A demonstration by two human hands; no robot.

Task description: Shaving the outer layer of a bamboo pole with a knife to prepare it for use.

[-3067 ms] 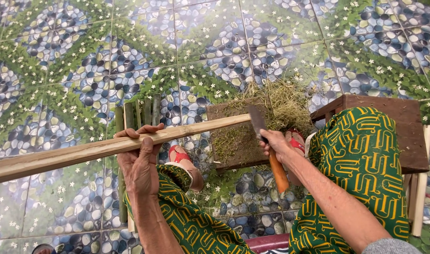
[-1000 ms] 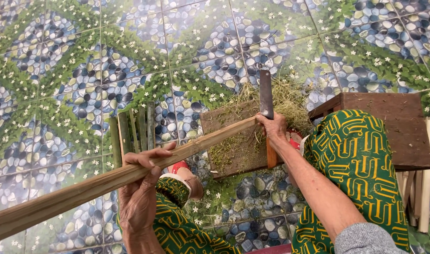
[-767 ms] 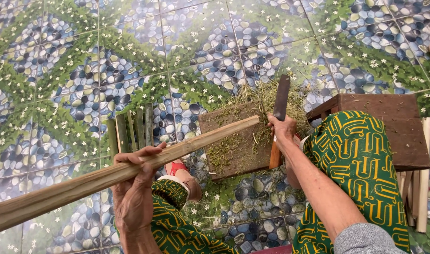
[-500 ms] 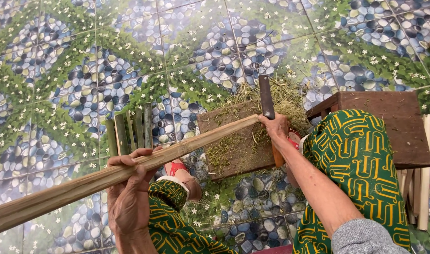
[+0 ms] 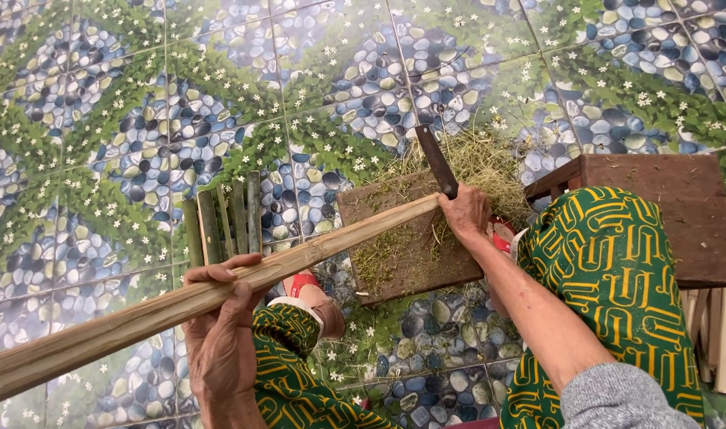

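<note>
My left hand (image 5: 218, 330) grips a long pale bamboo pole (image 5: 124, 322) that slants from the lower left up to a brown wooden chopping board (image 5: 414, 254). The pole's far end rests on the board. My right hand (image 5: 466, 213) holds a dark-bladed knife (image 5: 435, 161), blade pointing away, right at the pole's end. Green shavings (image 5: 482, 163) cover the board's far side and the floor behind it.
Several split green bamboo strips (image 5: 224, 218) lie on the patterned pebble-print tile floor (image 5: 220, 87) left of the board. A low brown wooden stool (image 5: 681, 214) stands at the right, with pale sticks (image 5: 724, 326) beside it. My knees in green-yellow cloth (image 5: 609, 278) fill the lower frame.
The knife rose and came down again at the pole's end over the last second. My left hand has kept its grip, shifting slightly along the pole.
</note>
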